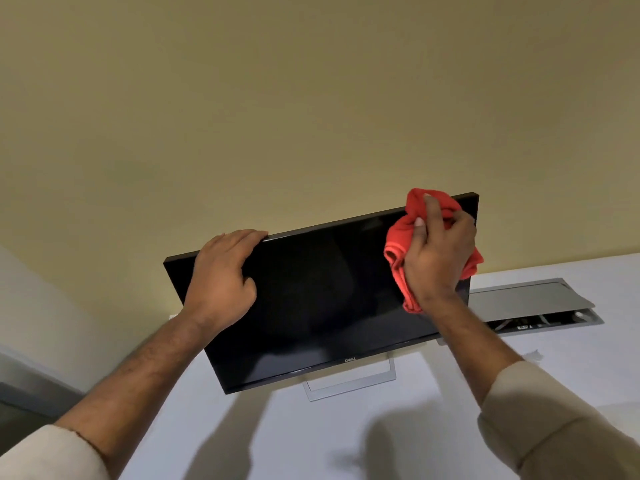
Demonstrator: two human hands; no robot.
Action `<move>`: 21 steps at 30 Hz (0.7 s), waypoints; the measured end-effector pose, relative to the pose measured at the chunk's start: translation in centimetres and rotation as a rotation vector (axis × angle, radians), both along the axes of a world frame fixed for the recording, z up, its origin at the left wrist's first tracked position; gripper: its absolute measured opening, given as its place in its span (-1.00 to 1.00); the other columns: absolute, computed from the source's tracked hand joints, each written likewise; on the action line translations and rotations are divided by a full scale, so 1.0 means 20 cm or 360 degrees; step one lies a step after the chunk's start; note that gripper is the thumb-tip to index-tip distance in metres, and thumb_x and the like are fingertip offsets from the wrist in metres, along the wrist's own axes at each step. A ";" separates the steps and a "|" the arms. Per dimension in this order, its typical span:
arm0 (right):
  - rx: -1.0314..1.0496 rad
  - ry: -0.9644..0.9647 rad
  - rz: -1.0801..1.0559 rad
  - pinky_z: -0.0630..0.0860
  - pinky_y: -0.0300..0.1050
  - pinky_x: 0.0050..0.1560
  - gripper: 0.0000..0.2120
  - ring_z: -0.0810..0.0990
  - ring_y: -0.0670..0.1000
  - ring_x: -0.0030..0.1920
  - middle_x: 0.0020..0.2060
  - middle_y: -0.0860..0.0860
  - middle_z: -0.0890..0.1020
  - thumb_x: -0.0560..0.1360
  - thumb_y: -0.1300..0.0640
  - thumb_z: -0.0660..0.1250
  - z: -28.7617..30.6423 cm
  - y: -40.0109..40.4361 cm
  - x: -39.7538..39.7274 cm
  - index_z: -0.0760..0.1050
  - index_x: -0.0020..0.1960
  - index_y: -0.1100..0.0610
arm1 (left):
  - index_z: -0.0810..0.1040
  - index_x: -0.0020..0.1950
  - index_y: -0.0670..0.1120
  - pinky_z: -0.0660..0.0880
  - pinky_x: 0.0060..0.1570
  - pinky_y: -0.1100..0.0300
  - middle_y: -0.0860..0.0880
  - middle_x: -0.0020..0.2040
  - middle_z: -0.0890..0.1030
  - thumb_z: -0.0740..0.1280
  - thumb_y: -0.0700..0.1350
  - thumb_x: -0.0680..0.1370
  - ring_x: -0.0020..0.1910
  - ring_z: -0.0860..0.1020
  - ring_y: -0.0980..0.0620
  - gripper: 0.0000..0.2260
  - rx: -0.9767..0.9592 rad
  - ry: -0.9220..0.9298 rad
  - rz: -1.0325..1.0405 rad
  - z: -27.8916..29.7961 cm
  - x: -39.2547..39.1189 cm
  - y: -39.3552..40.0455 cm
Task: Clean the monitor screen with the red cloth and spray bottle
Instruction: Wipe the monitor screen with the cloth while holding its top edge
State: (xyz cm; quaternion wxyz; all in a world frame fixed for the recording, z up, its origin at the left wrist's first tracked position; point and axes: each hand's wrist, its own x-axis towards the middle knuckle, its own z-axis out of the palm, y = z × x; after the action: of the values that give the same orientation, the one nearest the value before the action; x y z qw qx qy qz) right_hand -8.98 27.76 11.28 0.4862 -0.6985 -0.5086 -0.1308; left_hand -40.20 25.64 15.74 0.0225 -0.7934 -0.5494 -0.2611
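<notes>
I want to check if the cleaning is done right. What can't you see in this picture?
All in the head view:
- Spray bottle: not in view.
- Monitor screen's upper right: hidden behind the red cloth and right hand.
- Left hand fingertips: curled over the monitor's top edge, out of sight.
- Smudges or wetness: the dark screen is too dim to tell.
- Inside the desk cable box: too small.

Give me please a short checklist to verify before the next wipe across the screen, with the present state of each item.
1. Red cloth held in the right hand: ok, fingers curl round it.
2. Cloth against the monitor screen: ok, at the upper right corner.
3. Monitor steadied: ok, left hand holds its top edge.
4. Stand flat on the desk: cannot tell, partly hidden.
5. Spray bottle at hand: cannot tell, not in view.
6. Screen free of streaks: cannot tell, too dark.
</notes>
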 end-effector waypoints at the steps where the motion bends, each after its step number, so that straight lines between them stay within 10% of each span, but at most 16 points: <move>1: 0.0013 -0.0014 0.0034 0.45 0.20 0.10 -0.61 0.47 0.29 0.07 0.11 0.30 0.48 0.58 0.13 0.28 -0.01 -0.01 -0.05 0.47 0.40 0.10 | 0.46 0.40 -0.07 0.29 0.43 -0.06 -0.04 0.33 0.55 0.29 -0.34 0.22 0.32 0.48 -0.09 -0.29 -0.0034 0.0036 -0.0087 0.02 0.08 0.01; 8: 0.0136 -0.0354 0.0397 0.49 0.12 -0.08 -0.52 0.51 0.25 -0.10 -0.07 0.23 0.54 0.52 0.23 0.37 -0.08 -0.06 -0.17 0.45 0.42 0.07 | 0.38 0.47 -0.14 0.23 0.48 0.00 -0.10 0.43 0.48 0.11 0.00 0.39 0.45 0.38 -0.11 -0.36 -0.0015 0.0144 -0.0461 0.06 0.64 0.09; 17: 0.0152 0.0366 -0.0050 0.54 0.21 0.03 -0.57 0.46 0.22 0.04 0.05 0.24 0.45 0.60 0.17 0.26 -0.14 0.02 0.25 0.40 0.46 0.08 | 0.27 0.55 -0.03 0.11 0.52 0.08 0.02 0.52 0.35 0.29 -0.29 0.30 0.53 0.27 0.01 -0.21 -0.0036 0.0252 -0.0399 0.03 0.64 0.10; 21: 0.0199 0.0181 0.0110 0.47 0.09 -0.02 -0.55 0.45 0.21 -0.04 -0.04 0.22 0.46 0.56 0.12 0.28 -0.15 -0.01 0.05 0.42 0.44 0.07 | 0.31 0.53 -0.06 0.14 0.49 0.08 0.00 0.50 0.39 0.28 -0.30 0.26 0.50 0.31 -0.01 -0.20 -0.0037 0.0250 -0.0403 0.03 0.64 0.11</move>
State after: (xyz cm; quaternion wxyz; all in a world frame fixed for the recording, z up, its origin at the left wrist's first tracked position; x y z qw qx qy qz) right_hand -7.94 27.66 8.25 0.5612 -0.6551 -0.4948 -0.1055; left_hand -27.42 27.89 16.27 0.0230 -0.8745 -0.4445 -0.1926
